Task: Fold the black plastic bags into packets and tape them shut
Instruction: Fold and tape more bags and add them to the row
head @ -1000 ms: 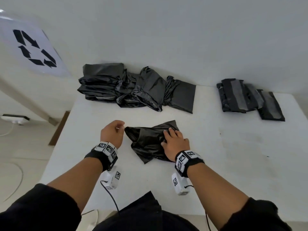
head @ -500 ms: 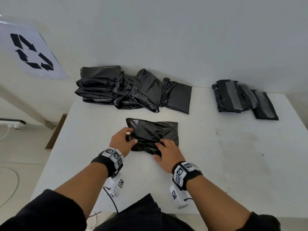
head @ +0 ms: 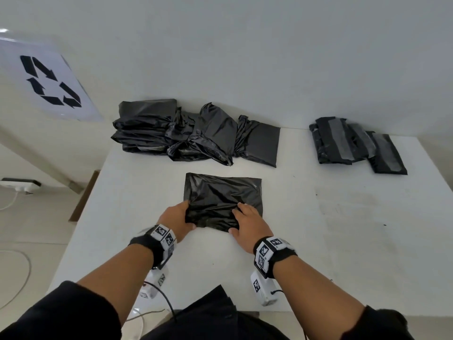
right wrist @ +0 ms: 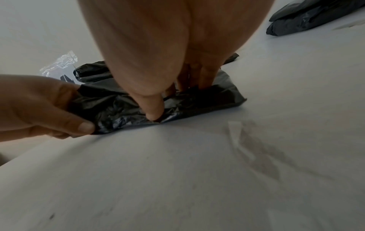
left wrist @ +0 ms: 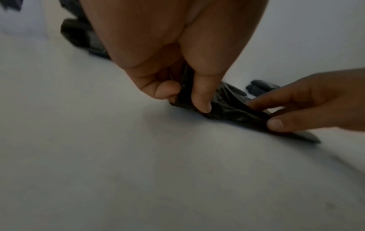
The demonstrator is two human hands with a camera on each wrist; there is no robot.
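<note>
White table (head: 318, 253) under your wrists: your left hand (head: 177, 220) pinches the near-left corner of the black bag (head: 224, 195), your right hand (head: 247, 223) its near edge. Judged limp, light and slick; hold corners. Farther back lie unfolded bags (head: 191, 133) and taped packets (head: 355, 143).

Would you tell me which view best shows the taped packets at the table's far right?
The head view: the taped packets lie whole, grey tape strips visible. The left wrist view shows only a dark sliver beyond the hands; the right wrist view catches a cropped, tapeless corner.
</note>
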